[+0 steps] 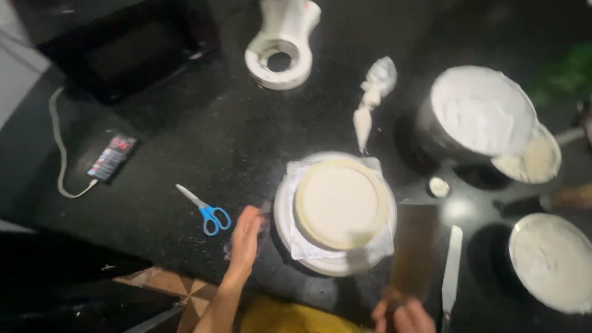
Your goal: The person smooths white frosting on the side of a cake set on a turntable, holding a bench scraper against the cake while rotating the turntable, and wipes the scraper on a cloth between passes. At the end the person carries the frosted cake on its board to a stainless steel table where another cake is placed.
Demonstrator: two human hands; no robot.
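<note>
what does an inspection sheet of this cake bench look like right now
surface: black speckled counter, dimly lit
job's things: round cake layer on white turntable; flat scraper; palette knife
clutter: piping bag; blue scissors; three bowls of white cream; white mixer base; phone
grippers: left hand open, beside the turntable, at a clear wrap; right hand holds the scraper, blurred
cables: white cable to phone
surroundings: dark appliance; patterned floor

left hand (245, 237) stretched forward, fingers flat and together; right hand (404, 316) low at the frame edge, fingers curled shut.
</note>
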